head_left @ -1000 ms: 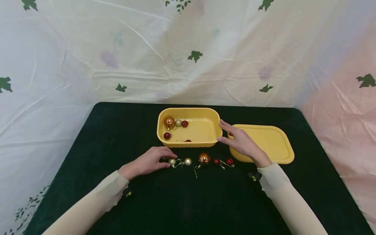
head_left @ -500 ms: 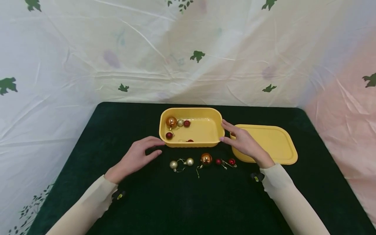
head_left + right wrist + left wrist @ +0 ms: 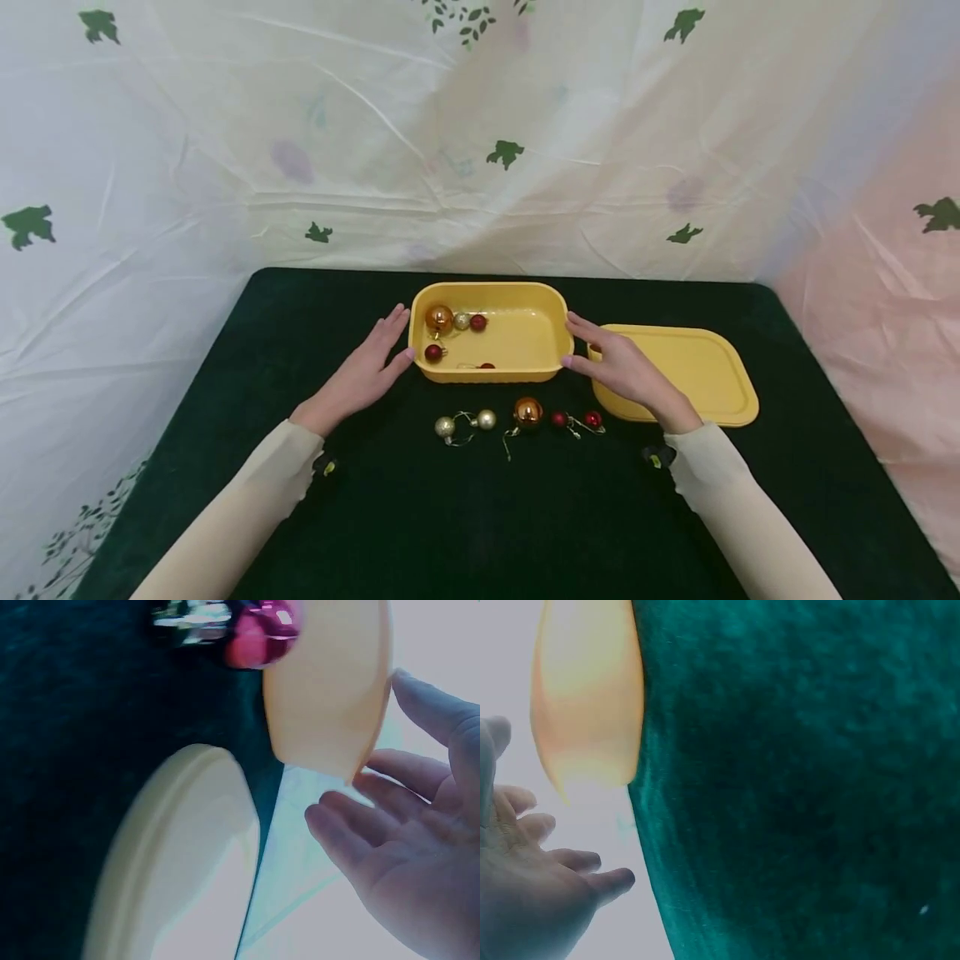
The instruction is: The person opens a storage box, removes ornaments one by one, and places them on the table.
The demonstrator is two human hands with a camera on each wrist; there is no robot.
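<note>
A yellow rectangular box (image 3: 492, 377) stands open-topped between my hands in the head view. Inside lie a copper Christmas bauble (image 3: 438, 319), a small gold bauble (image 3: 461, 321) and several dark red baubles (image 3: 433, 353); one is half hidden by the front wall. My left hand (image 3: 358, 375) is beside the box's left end, its fingers extended and fingertips right at the rim. At the opposite end, my right hand (image 3: 628, 367) touches the box with relaxed fingers. The right wrist view shows its thumb (image 3: 431, 705) at the box's rim.
In front of the box are two pale gold baubles (image 3: 445, 427), a copper bauble (image 3: 528, 412) and two red baubles (image 3: 592, 419), with thin gold hanging loops. A flat yellow lid (image 3: 686, 375) lies right of the box on the dark green tablecloth (image 3: 480, 517).
My left hand has left the gold baubles in front and moved up to the box's left end, its fingers straightening. The right hand stays at the right end.
</note>
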